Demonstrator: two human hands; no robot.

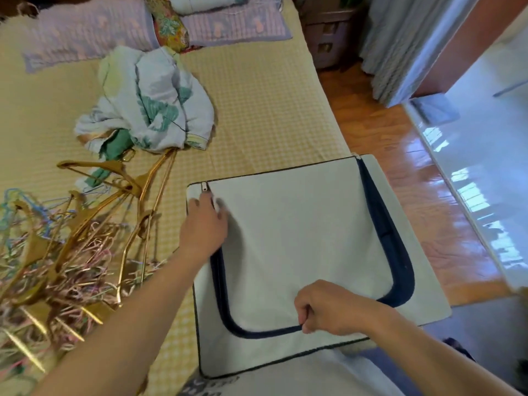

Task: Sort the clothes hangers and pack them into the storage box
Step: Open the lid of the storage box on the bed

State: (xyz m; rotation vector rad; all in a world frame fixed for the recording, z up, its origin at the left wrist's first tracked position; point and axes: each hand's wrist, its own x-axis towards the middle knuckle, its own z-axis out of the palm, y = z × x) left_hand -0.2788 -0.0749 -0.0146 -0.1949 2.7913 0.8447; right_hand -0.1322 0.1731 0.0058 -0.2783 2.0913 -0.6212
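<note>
Yellow bed (257, 110): the box (285, 238) is pressed by the left hand (204, 224), fingers flat; its zip is pinched by the right hand (328, 308). Hangers (71, 238) are heaped left.

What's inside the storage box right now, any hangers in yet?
Cannot tell: the storage box lid flap covers the inside, showing only a dark open zipper gap. The hangers lie piled on the bed beside it.

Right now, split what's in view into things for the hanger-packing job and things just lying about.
For the job:
- storage box, lid partly unzipped
- hangers, piled on the bed left of the box
- left hand on the lid's corner
- right hand pinching the lid's near edge

Lying about:
- crumpled cloth
- pillows
- bed
</note>
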